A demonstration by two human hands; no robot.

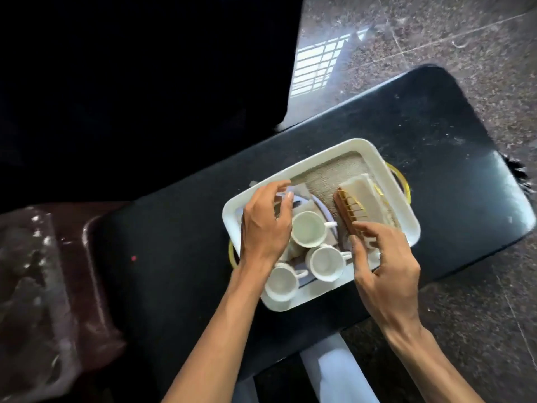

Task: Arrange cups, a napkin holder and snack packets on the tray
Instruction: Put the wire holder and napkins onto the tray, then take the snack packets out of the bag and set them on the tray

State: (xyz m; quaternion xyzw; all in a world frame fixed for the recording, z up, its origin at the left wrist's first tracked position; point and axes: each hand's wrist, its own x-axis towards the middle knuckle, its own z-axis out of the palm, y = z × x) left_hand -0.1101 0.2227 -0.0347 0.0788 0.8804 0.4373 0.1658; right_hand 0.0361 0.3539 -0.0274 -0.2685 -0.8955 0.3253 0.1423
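A white tray point(328, 154) with gold handles lies on a black table point(406, 135). Three white cups stand in its near-left part: one point(308, 229), one point(325, 262) and one point(281, 282). Pale snack packets point(302, 191) lie under and behind the cups, partly hidden. A brown and gold napkin holder point(348, 212) with white napkins point(364, 189) sits on the tray's right side. My left hand point(266, 225) hovers over the packets, fingers curled, seemingly touching one. My right hand point(383, 274) has its fingers apart at the holder's near end; contact is unclear.
A brown seat or cushion point(58, 286) stands at the left of the table. A dark mass point(130, 82) fills the upper left. Speckled stone floor point(436, 39) lies beyond and to the right of the table. A white leg point(328, 370) shows below the table.
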